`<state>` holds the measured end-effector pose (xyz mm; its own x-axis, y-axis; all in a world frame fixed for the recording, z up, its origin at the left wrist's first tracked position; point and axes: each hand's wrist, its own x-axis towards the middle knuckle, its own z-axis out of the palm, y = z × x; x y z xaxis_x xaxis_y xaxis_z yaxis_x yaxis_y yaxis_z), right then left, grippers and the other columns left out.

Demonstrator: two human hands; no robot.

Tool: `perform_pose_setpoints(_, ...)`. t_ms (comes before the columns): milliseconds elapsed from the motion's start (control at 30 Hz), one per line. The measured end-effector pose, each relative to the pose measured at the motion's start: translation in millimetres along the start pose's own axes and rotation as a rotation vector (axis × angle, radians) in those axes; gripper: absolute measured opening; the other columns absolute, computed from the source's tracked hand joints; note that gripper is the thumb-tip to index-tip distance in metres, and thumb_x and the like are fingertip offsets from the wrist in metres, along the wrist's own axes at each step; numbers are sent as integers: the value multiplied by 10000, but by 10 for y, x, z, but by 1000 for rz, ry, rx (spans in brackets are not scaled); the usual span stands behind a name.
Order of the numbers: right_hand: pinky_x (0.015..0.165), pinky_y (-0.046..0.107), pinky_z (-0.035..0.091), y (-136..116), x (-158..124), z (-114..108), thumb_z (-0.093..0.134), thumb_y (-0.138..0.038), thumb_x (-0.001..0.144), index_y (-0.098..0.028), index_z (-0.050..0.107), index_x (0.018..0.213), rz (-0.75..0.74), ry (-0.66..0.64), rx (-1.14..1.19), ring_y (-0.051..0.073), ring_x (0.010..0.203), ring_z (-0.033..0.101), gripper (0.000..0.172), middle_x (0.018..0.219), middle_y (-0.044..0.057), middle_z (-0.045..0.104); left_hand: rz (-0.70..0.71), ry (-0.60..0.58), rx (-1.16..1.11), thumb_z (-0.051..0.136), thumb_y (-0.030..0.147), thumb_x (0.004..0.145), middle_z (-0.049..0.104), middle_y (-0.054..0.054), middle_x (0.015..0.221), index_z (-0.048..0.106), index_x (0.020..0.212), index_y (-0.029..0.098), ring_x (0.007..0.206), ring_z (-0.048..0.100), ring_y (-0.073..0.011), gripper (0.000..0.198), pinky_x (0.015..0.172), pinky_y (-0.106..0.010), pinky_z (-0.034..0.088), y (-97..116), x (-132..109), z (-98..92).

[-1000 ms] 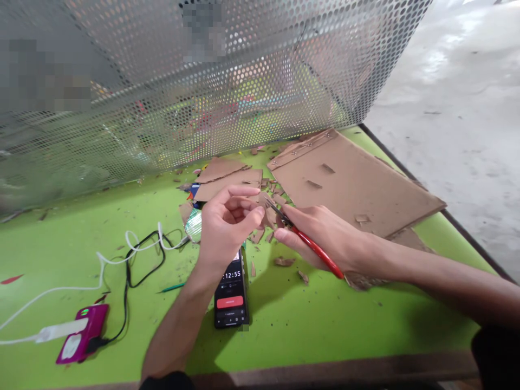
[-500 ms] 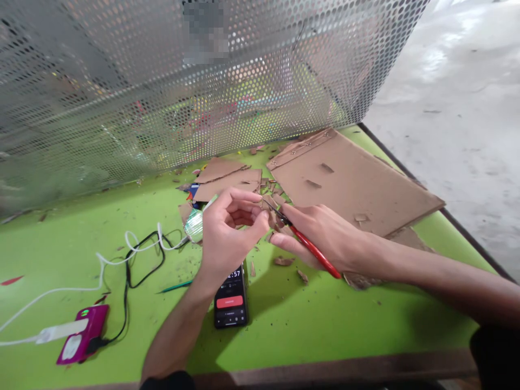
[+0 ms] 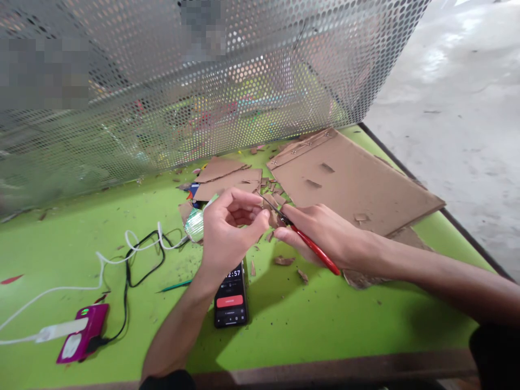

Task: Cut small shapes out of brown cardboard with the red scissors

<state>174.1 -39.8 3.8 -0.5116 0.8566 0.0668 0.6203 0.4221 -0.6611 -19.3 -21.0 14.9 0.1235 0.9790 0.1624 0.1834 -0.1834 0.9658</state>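
Cardboard scrap (image 3: pixel 269 200), pinched by the left hand (image 3: pixel 231 227), needs steadying, fingertips clear of the red-handled hand tool (image 3: pixel 314 250) clasped in the right hand (image 3: pixel 325 230).

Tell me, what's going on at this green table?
A person's right hand holds a red-handled tool, its metal tip close to the left hand. Whether that hand grips anything is hard to tell. Cardboard scraps lie around on the green table, with a large cardboard sheet to the right and a lit phone nearer the person.
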Motion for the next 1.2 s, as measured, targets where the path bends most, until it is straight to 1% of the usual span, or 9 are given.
perform_pose_setpoints(233, 516, 275, 220, 31, 3, 33, 175, -741, 1056, -227, 400, 802, -27, 32, 60, 83, 466, 293, 615, 589, -51, 438, -14, -2, -32, 818, 161, 721, 726, 1, 729, 697, 816, 179, 641, 690, -118, 155, 589, -197, 605, -14, 12, -13)
perform_pose_setpoints(467, 505, 271, 235, 45, 4, 38, 209, -708, 1074, -217, 434, 805, -46, 49, 69, 82, 459, 313, 604, 580, -49, 449, -19, -2, -49, 827, 120, 688, 724, 9, 721, 694, 811, 181, 635, 683, -112, 191, 581, -187, 595, -18, 14, -14)
perform_pose_setpoints(633, 483, 255, 251, 42, 12, 51, 222, -682, 1085, -221, 418, 801, -53, 63, 106, 76, 438, 326, 576, 571, -58, 440, -30, -2, -52, 829, 123, 678, 719, 10, 713, 692, 804, 185, 624, 676, -116, 196, 576, -200, 598, -15, 14, -12)
perform_pose_setpoints(800, 484, 257, 226, 36, 14, 59, 250, -633, 1101, -219, 426, 804, -64, 76, 112, 72, 438, 296, 539, 562, -74, 403, -27, -3, -44, 821, 158, 710, 721, 4, 718, 690, 805, 187, 617, 675, -116, 164, 571, -206, 594, -26, 14, -6)
perform_pose_setpoints(967, 491, 259, 212, 36, 5, 46, 270, -606, 1108, -210, 447, 832, -54, 55, 124, 73, 446, 279, 513, 568, -83, 377, -27, -1, -41, 831, 155, 692, 722, 4, 713, 691, 805, 187, 608, 673, -117, 183, 567, -209, 593, -32, 18, -6)
perform_pose_setpoints(1067, 492, 262, 206, 36, 1, 41, 258, -609, 1108, -211, 442, 840, -44, 47, 125, 74, 446, 270, 513, 564, -86, 365, -23, -6, -49, 828, 159, 705, 720, 5, 712, 690, 807, 187, 607, 671, -113, 174, 568, -202, 592, -37, 14, -13)
perform_pose_setpoints(1200, 499, 262, 229, 48, 5, 60, 262, -603, 1109, -217, 428, 816, -64, 68, 115, 77, 456, 293, 512, 580, -69, 406, -15, -8, -38, 820, 173, 724, 728, -1, 724, 687, 822, 185, 632, 692, -120, 165, 580, -202, 602, -32, 12, -12)
